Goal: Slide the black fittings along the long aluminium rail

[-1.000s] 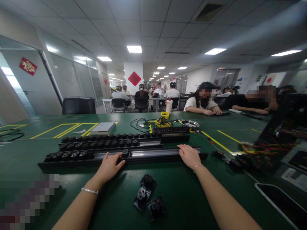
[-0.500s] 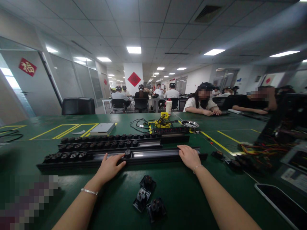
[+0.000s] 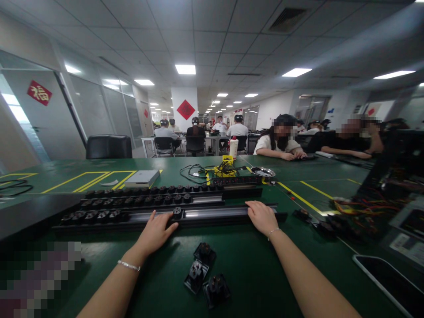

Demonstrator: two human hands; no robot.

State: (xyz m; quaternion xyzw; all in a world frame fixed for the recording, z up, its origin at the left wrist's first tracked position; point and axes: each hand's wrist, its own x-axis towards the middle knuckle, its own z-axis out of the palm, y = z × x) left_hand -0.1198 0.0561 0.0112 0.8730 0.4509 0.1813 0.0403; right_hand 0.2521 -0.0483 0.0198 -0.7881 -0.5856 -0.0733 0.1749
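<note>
Across the table lies the nearest black rail (image 3: 225, 215), a long channel with a shiny strip inside. Several black socket modules (image 3: 91, 215) sit in its left end, and a single socket module (image 3: 177, 213) stands nearer its middle. My left hand (image 3: 156, 234) is beside that single module, fingertips over the rail and thumb spread along the front edge, fingers apart. Toward the rail's right end, my right hand (image 3: 261, 217) curls its fingers over the channel; its thumb is hidden. In front, three loose black socket modules (image 3: 204, 252) lie on the table with metal prongs showing.
Behind are two more loaded rails (image 3: 132, 201), a grey box (image 3: 142, 178), cables in a yellow holder (image 3: 227, 165) and a metal bowl (image 3: 263, 171). A phone-like device (image 3: 380, 282) and coloured wires (image 3: 351, 205) lie right. Co-workers (image 3: 276, 141) sit across the table.
My left hand has shifted right, closer to the single socket module. A blurred dark shape now covers part of the table at far left. My right hand stays on the rail.
</note>
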